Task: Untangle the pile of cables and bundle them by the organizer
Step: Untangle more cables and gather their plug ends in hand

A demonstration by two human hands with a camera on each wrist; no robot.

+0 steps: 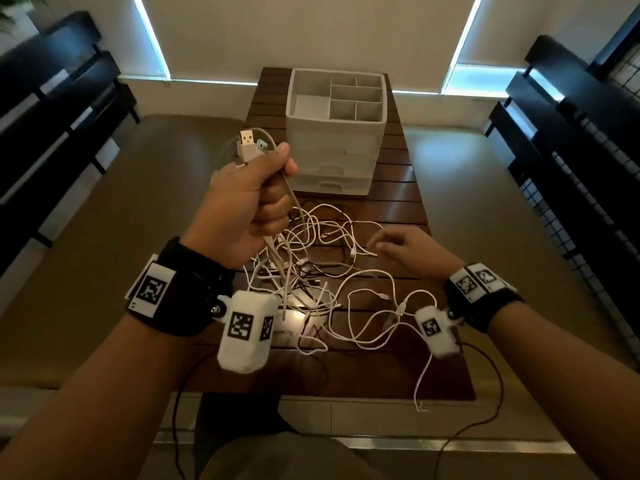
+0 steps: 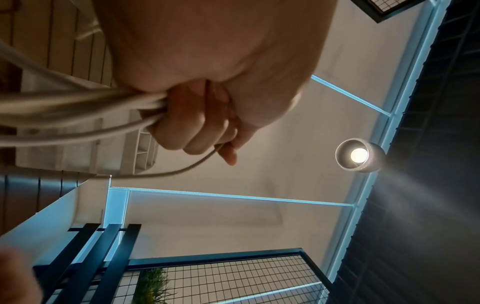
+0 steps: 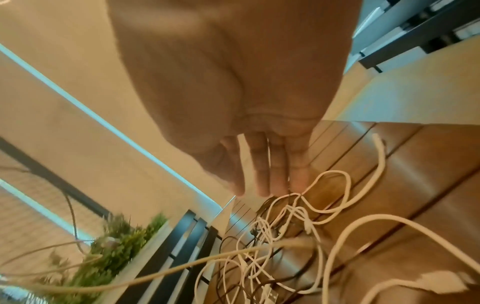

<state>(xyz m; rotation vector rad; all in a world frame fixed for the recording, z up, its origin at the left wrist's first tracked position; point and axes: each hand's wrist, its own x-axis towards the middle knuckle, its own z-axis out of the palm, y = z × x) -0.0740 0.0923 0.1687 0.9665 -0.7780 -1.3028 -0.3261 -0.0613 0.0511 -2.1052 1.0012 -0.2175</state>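
Observation:
My left hand (image 1: 252, 199) is raised above the table in a fist round a bunch of white cables (image 2: 78, 111). A USB plug (image 1: 246, 139) sticks out above the thumb, and the strands hang down into the tangled pile of white and black cables (image 1: 322, 268) on the wooden table (image 1: 398, 209). My right hand (image 1: 405, 249) hovers low over the pile's right side with straight fingers (image 3: 262, 174), holding nothing. The white organizer (image 1: 336, 129), with open top compartments and drawers below, stands at the far end of the table.
Dark slatted benches (image 1: 59, 109) flank the room on both sides. One white cable end (image 1: 420, 386) trails off the table's near right edge. A thin black wire (image 1: 498, 382) loops from the right wrist camera. A green plant (image 3: 116, 246) shows in the right wrist view.

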